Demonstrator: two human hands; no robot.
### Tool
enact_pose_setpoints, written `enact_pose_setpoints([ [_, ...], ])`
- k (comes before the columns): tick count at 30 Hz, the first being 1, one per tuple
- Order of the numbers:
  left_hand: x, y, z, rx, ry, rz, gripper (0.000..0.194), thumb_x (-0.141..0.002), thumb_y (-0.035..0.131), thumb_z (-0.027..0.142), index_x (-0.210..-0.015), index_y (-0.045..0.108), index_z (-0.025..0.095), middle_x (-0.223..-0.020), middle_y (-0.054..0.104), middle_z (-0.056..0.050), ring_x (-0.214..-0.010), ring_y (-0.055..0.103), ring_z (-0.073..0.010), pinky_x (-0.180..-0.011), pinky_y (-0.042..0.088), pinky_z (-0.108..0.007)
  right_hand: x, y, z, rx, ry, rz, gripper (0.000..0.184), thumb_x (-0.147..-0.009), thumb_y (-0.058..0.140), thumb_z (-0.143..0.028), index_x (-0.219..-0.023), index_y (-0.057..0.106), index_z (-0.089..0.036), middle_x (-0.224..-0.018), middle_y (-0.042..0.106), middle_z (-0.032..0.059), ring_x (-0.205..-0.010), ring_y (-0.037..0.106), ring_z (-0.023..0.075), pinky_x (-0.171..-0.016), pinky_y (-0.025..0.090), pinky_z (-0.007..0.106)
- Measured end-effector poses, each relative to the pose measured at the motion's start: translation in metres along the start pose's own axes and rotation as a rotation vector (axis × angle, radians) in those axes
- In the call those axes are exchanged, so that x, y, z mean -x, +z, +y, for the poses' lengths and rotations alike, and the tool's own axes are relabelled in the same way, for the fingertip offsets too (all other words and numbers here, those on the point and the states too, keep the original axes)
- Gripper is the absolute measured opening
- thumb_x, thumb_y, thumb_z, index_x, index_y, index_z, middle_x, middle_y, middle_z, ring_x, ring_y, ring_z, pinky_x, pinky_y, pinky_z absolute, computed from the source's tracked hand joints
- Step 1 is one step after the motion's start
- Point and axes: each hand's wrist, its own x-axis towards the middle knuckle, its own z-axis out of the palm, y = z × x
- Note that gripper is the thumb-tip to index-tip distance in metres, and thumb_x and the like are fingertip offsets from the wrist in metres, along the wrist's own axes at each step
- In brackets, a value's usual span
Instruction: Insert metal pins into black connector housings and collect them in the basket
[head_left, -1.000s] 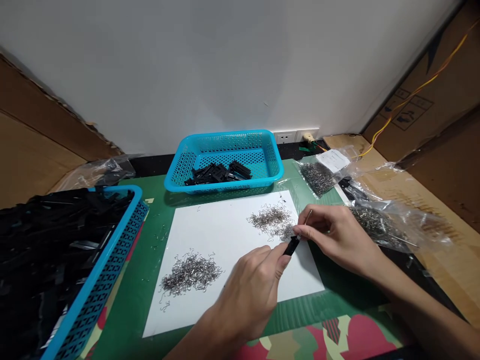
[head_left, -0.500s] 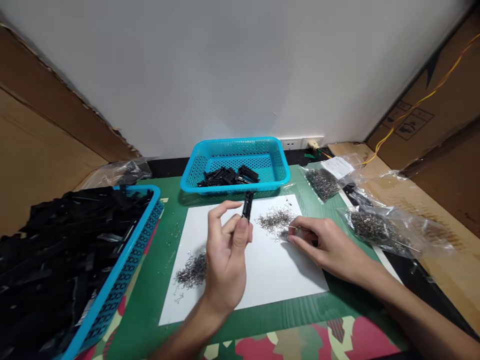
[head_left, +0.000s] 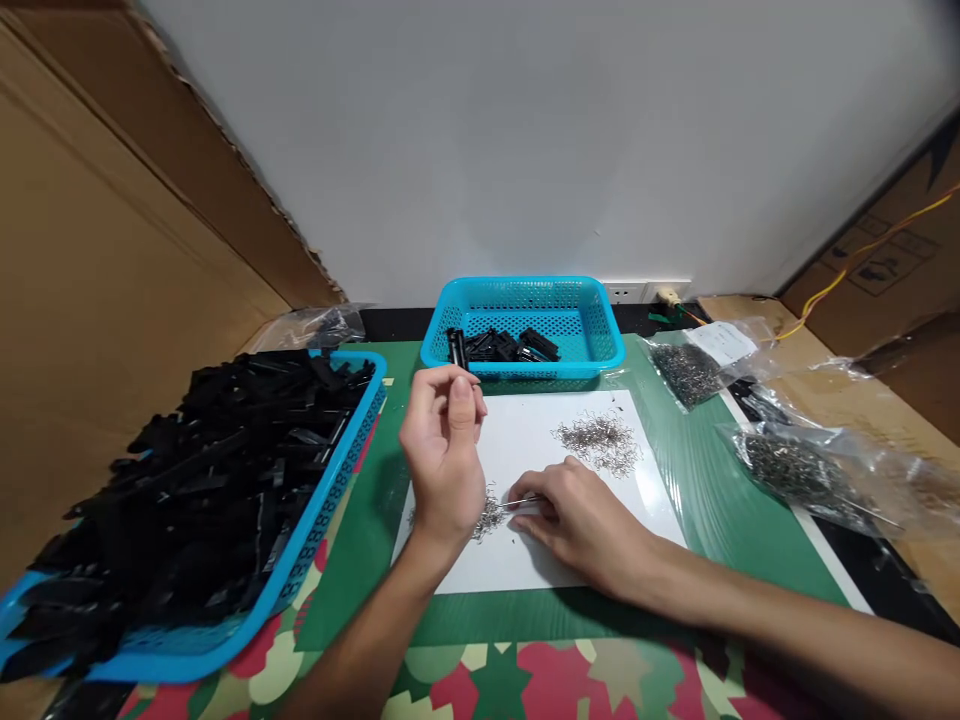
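In the head view, a person works bare-handed at a green mat (head_left: 712, 480), the left hand (head_left: 446, 465) raised, its thumb and fingers clamped on a slim black piece (head_left: 457, 347) that points upward and shows against the near edge of the far blue basket (head_left: 525, 371). Lower and to the right, the right hand (head_left: 574, 520) pinches a thin metal rod (head_left: 514, 502), its tip at the near heap of small bent wires (head_left: 491, 515), partly hidden by the left hand. A second wire heap (head_left: 600, 440) lies farther right on the same white sheet (head_left: 517, 420).

The work appears to be under way rather than finished: one black piece is in hand, a modest cluster of black parts (head_left: 502, 347) sits in the far basket, and a much larger mound of black parts (head_left: 217, 480) fills the left blue basket (head_left: 180, 666). Which batch is done cannot be told, nor whether the held piece already carries a wire. Plenty of wire remains loose, with more in the far clear bag (head_left: 682, 372) and the near clear bag (head_left: 795, 470) at right
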Motion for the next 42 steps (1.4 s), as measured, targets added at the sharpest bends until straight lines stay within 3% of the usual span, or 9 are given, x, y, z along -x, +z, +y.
enact_pose_setpoints([
  [4,0.002,-0.002,-0.005,-0.021,-0.006,-0.018,0.020,-0.106,0.056,0.035,-0.094,0.058,0.019,-0.076,0.053,0.002,-0.066,0.049,-0.0107,-0.057,0.038,-0.021,-0.007,0.008,0.003,-0.016,0.012,-0.010,0.011,-0.092,0.071,-0.013,-0.092,0.080,-0.020,-0.082,0.079,0.0033,-0.071,0.068,0.0178,-0.071,0.042,0.028],
  [8,0.003,-0.005,-0.006,-0.041,-0.025,-0.028,0.021,-0.106,0.055,0.036,-0.093,0.058,0.020,-0.077,0.052,0.002,-0.068,0.050,-0.0115,-0.061,0.039,-0.023,-0.006,0.008,0.006,0.058,-0.054,-0.031,0.012,-0.095,0.066,-0.012,-0.092,0.075,-0.019,-0.085,0.078,0.0053,-0.078,0.066,0.0204,-0.075,0.039,0.030],
  [11,0.004,-0.006,-0.006,-0.110,-0.061,-0.077,0.021,-0.107,0.055,0.036,-0.095,0.061,0.019,-0.077,0.052,0.002,-0.068,0.048,-0.0114,-0.060,0.036,-0.024,0.000,-0.004,0.006,-0.089,-0.053,-0.048,0.010,-0.098,0.062,-0.014,-0.094,0.070,-0.018,-0.085,0.074,0.0035,-0.077,0.061,0.0181,-0.073,0.039,0.029],
  [14,0.007,-0.006,-0.003,-0.142,-0.110,-0.225,0.022,-0.107,0.055,0.037,-0.097,0.064,0.019,-0.079,0.053,0.003,-0.068,0.046,-0.0109,-0.061,0.036,-0.024,0.008,-0.024,0.008,-0.378,-0.006,-0.053,0.013,-0.103,0.059,-0.026,-0.094,0.065,-0.018,-0.083,0.066,0.0010,-0.071,0.054,0.0138,-0.066,0.038,0.025],
  [19,0.014,-0.005,0.008,-0.157,-0.166,-0.583,0.028,-0.109,0.050,0.038,-0.095,0.064,0.018,-0.088,0.060,0.000,-0.082,0.054,-0.0135,-0.075,0.040,-0.025,0.022,-0.053,0.029,-0.748,0.019,-0.044,0.025,-0.099,0.069,-0.042,-0.093,0.062,-0.018,-0.078,0.050,-0.0023,-0.068,0.040,0.0111,-0.060,0.030,0.022],
  [23,0.021,-0.003,0.014,-0.189,-0.139,-0.822,0.022,-0.106,0.055,0.038,-0.101,0.066,0.019,-0.094,0.059,-0.001,-0.084,0.055,-0.0144,-0.074,0.041,-0.026,0.027,-0.055,0.047,-0.933,0.019,-0.005,0.032,-0.096,0.072,-0.045,-0.088,0.059,-0.017,-0.073,0.042,-0.0044,-0.065,0.032,0.0095,-0.057,0.026,0.021],
  [26,0.026,0.000,0.012,-0.248,-0.052,-0.923,0.015,-0.104,0.060,0.033,-0.107,0.067,0.020,-0.095,0.058,-0.002,-0.083,0.054,-0.0144,-0.075,0.041,-0.026,0.027,-0.049,0.051,-1.047,0.027,0.018,0.032,-0.096,0.073,-0.044,-0.088,0.059,-0.017,-0.072,0.041,-0.0050,-0.064,0.031,0.0088,-0.057,0.025,0.020],
  [31,0.031,0.003,0.005,-0.307,0.061,-0.907,0.016,-0.109,0.050,0.026,-0.110,0.065,0.020,-0.096,0.059,-0.003,-0.088,0.057,-0.0155,-0.079,0.042,-0.028,0.025,-0.042,0.051,-1.103,0.033,0.087,0.033,-0.095,0.075,-0.044,-0.088,0.059,-0.016,-0.073,0.045,-0.0042,-0.066,0.034,0.0089,-0.059,0.028,0.020],
  [42,0.028,0.004,0.002,-0.427,0.116,-0.856,0.013,-0.109,0.049,0.020,-0.112,0.062,0.021,-0.096,0.060,-0.002,-0.090,0.059,-0.0152,-0.079,0.043,-0.026,0.022,-0.034,0.053,-1.065,0.065,0.167,0.033,-0.096,0.072,-0.047,-0.090,0.060,-0.017,-0.070,0.042,-0.0053,-0.064,0.033,0.0093,-0.058,0.027,0.021],
])
